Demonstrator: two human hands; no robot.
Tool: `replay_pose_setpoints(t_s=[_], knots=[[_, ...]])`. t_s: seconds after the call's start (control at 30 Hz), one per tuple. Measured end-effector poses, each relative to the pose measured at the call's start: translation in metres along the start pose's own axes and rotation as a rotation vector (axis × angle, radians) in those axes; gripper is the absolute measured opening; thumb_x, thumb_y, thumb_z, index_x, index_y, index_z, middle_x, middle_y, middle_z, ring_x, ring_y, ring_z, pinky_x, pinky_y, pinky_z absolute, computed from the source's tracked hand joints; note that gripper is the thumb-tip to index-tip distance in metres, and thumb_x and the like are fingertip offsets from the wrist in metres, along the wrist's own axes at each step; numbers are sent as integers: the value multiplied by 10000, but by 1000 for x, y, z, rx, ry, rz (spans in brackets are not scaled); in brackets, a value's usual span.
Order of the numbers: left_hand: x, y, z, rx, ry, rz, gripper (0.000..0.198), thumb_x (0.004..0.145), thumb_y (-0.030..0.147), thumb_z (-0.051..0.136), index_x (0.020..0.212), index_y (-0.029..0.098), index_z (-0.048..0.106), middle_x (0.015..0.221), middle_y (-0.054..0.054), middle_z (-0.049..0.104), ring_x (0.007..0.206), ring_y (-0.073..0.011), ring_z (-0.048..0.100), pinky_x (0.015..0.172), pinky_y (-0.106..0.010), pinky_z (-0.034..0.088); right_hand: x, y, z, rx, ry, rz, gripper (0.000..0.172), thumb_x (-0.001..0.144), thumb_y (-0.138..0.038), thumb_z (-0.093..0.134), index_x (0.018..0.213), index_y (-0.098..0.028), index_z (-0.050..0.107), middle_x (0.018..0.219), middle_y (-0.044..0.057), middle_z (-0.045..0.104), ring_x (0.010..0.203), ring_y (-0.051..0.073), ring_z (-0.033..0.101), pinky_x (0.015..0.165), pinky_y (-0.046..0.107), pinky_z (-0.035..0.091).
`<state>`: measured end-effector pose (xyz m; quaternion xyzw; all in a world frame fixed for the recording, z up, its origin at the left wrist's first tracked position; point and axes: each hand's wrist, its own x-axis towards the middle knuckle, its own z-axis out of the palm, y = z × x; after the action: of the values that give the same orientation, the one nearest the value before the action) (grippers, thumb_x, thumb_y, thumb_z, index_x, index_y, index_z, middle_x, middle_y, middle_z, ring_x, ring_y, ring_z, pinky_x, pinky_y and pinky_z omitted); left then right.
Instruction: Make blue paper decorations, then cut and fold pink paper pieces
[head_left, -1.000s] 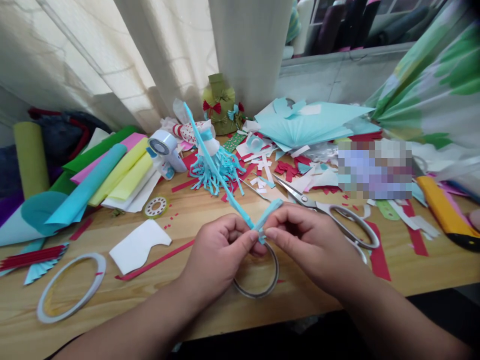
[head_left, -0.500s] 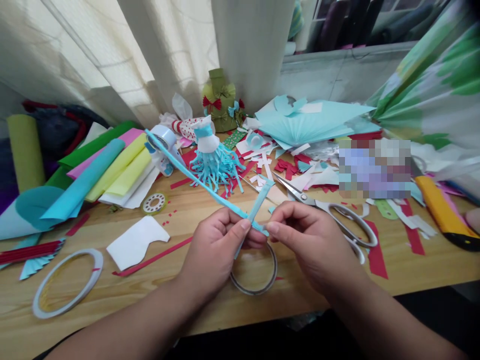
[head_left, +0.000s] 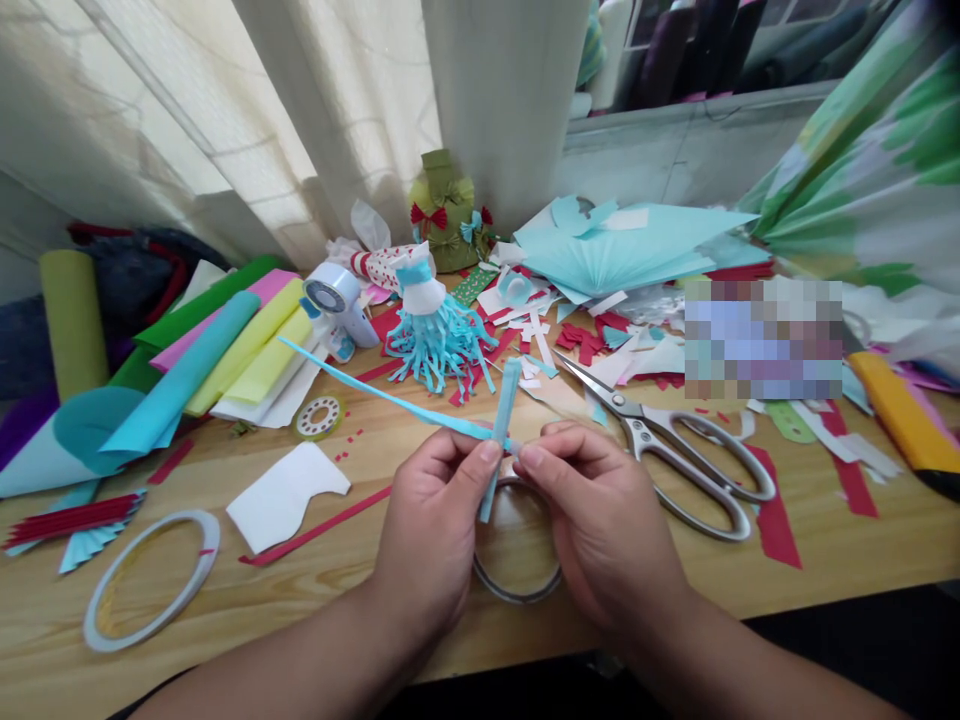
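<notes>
My left hand (head_left: 433,510) and my right hand (head_left: 600,515) pinch a light blue paper strip (head_left: 397,403) between thumbs and fingers, above the wooden table. Its long thin end runs out to the upper left. A wider folded piece of the same blue paper (head_left: 499,440) stands up and hangs down between my thumbs. Just under my hands lies a ring of tape (head_left: 517,580), partly hidden by them. To the right of my right hand rest steel scissors (head_left: 675,465), closed and apart from it.
Beyond the hands stands a blue fringed paper figure (head_left: 435,345) next to a tape dispenser (head_left: 334,298). Paper scraps, a pale blue paper fan (head_left: 622,250), rolled coloured sheets (head_left: 225,340), a white cutout (head_left: 289,497) and another tape ring (head_left: 150,580) cover the table.
The long end of the blue strip has swung down from pointing steeply up-left to a lower, flatter angle. My hands have drawn closer together, and the wider piece now stands more upright.
</notes>
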<state>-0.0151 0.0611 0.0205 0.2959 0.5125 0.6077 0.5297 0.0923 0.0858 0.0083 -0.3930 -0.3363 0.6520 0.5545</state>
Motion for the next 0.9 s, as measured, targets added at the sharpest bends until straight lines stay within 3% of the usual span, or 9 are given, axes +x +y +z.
replay_pose_setpoints(t_s=[0.37, 0.5, 0.6, 0.8, 0.9], knots=[[-4, -1, -1, -39, -55, -30, 90, 784, 245, 652, 708, 198, 649, 705, 21, 631, 686, -105, 521, 695, -244, 410, -1, 5, 1, 25, 2, 27, 148, 671, -242, 771, 672, -193, 631, 667, -46, 610, 646, 87, 570, 651, 218, 469], [-4, 0, 0, -63, -72, -27, 70, 773, 249, 665, 721, 202, 673, 762, 16, 621, 734, -107, 525, 743, -250, 403, -1, 2, 0, 61, -39, 7, 208, 701, -203, 744, 867, -223, 620, 785, -35, 644, 749, 99, 609, 702, 222, 501], [-4, -1, 1, -64, -72, -22, 74, 757, 256, 681, 710, 200, 684, 748, 20, 580, 715, -100, 505, 724, -241, 396, -1, -3, 0, 20, -67, -47, 274, 730, -159, 708, 958, -245, 585, 769, -43, 644, 715, 84, 613, 661, 194, 507], [-3, -3, -1, -9, -43, -5, 67, 760, 259, 678, 734, 198, 689, 716, 20, 559, 695, -102, 500, 718, -249, 395, 0, -14, 1, -175, -88, -169, 249, 721, -122, 678, 903, -231, 549, 694, -59, 600, 621, 72, 581, 574, 168, 490], [-2, -3, -1, 2, -47, -21, 68, 775, 256, 661, 766, 191, 681, 751, 13, 572, 728, -115, 528, 744, -266, 407, 0, -15, 0, -196, -116, -161, 225, 729, -125, 660, 888, -225, 538, 706, -55, 594, 625, 77, 575, 582, 180, 489]])
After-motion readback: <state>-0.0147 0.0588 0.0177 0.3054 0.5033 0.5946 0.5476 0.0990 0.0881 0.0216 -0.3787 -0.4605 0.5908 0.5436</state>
